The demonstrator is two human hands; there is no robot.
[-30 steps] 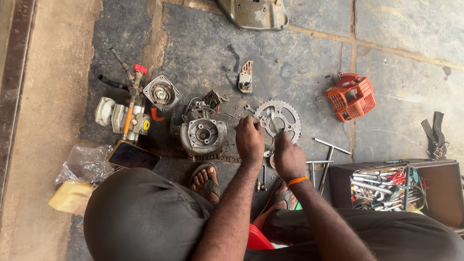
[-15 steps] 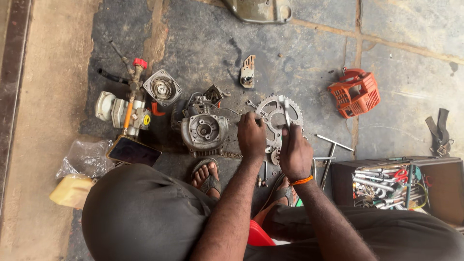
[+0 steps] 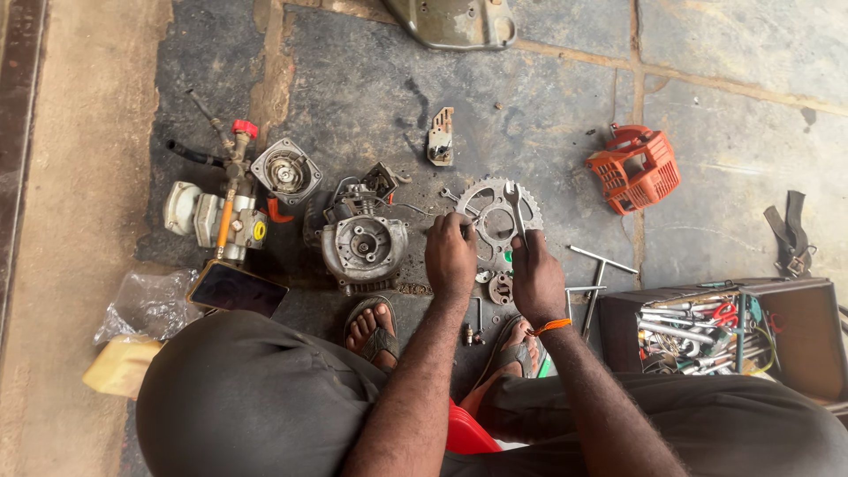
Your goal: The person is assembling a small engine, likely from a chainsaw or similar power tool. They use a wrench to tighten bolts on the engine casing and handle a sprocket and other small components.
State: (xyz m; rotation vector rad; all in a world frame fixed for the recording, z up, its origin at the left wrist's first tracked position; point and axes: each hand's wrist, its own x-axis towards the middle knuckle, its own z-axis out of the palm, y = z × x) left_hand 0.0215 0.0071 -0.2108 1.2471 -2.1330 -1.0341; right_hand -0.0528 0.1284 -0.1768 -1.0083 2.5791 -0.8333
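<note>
Both hands had shifted slightly over the sprocket (image 3: 496, 215) since the earlier frame; the right hand (image 3: 537, 281) was clamped on a spanner (image 3: 515, 208), raised upright, while the left hand (image 3: 450, 258) pressed closed fingers at the sprocket's edge, seemingly steadying it on the stone floor (image 3: 565, 79), beside the small engine (image 3: 364, 243) near the floor's middle.

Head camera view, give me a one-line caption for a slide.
Seated person's right hand holds a wrench over a sprocket; left hand beside a small engine.
</note>
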